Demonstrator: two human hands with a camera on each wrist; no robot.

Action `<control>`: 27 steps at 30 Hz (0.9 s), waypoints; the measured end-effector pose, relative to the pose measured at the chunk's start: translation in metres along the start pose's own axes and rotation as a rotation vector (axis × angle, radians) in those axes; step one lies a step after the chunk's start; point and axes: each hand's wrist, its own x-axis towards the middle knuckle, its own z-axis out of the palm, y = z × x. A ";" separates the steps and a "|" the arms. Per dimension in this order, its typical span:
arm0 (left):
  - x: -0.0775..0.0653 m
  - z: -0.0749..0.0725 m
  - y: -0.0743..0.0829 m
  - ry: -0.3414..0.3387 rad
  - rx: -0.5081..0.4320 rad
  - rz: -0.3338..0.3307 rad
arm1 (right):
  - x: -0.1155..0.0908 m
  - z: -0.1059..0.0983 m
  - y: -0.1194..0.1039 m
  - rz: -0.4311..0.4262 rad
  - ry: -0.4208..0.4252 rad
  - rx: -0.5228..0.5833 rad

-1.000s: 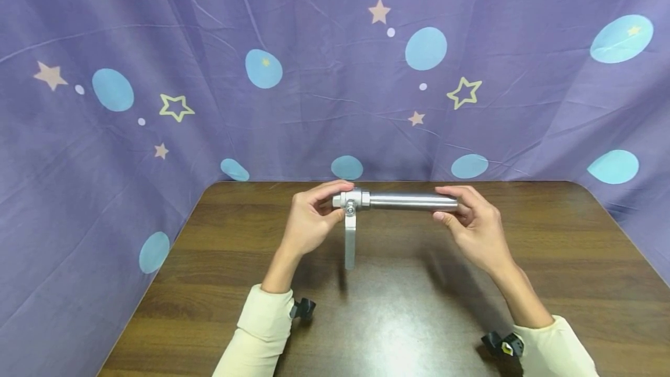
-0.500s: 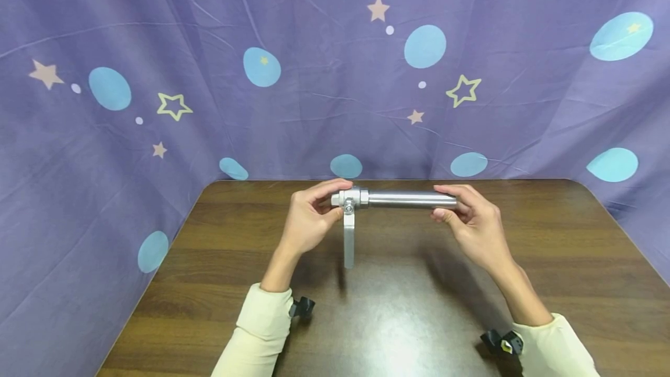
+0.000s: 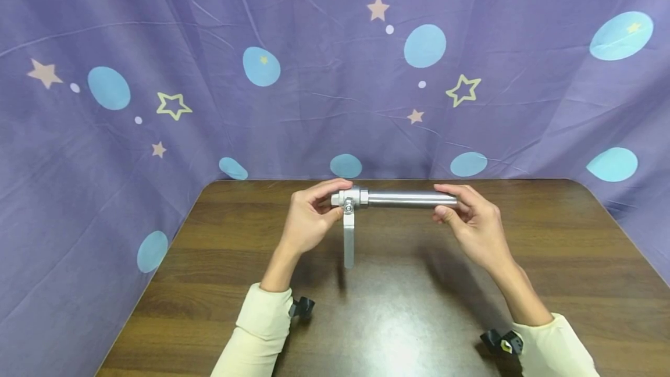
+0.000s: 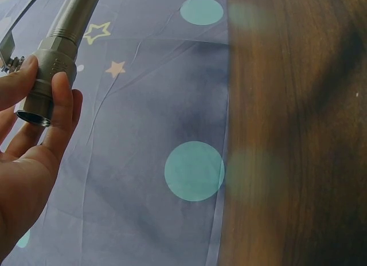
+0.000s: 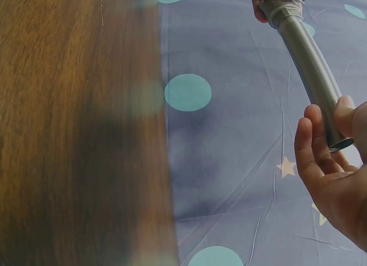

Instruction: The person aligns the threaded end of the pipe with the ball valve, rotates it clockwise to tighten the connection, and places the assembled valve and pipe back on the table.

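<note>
Below the fingers lies a brown wood-grain tabletop [image 3: 403, 284]. Toward the person, near the left thumb, points a flat silver metal lever [image 3: 348, 243]. The left hand [image 3: 306, 223] pinches its silver metal valve body [image 3: 356, 195], fingers parted just to its width; the right hand [image 3: 478, 228] likewise pinches the outer end of a smooth silver metal tube [image 3: 403, 199] spanning between both hands. The step seems to be holding the joined piece level, calling for an even grip. Behind the fingers hangs a purple patterned curtain [image 3: 324, 63].

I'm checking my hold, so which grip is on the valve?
The left grip, pinching the valve; the right grip holds the pipe by its free end.
</note>
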 end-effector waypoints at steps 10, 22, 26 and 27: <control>0.000 0.000 -0.001 0.002 0.008 -0.011 | 0.000 0.001 -0.001 -0.001 0.004 0.079; 0.000 0.000 -0.002 0.005 0.015 0.002 | -0.001 0.000 -0.002 0.046 0.009 0.099; 0.000 0.000 -0.002 0.003 0.018 0.002 | -0.001 0.001 -0.001 0.032 0.009 0.101; 0.000 0.000 -0.002 0.002 0.018 0.000 | -0.001 0.001 -0.001 0.030 0.009 0.102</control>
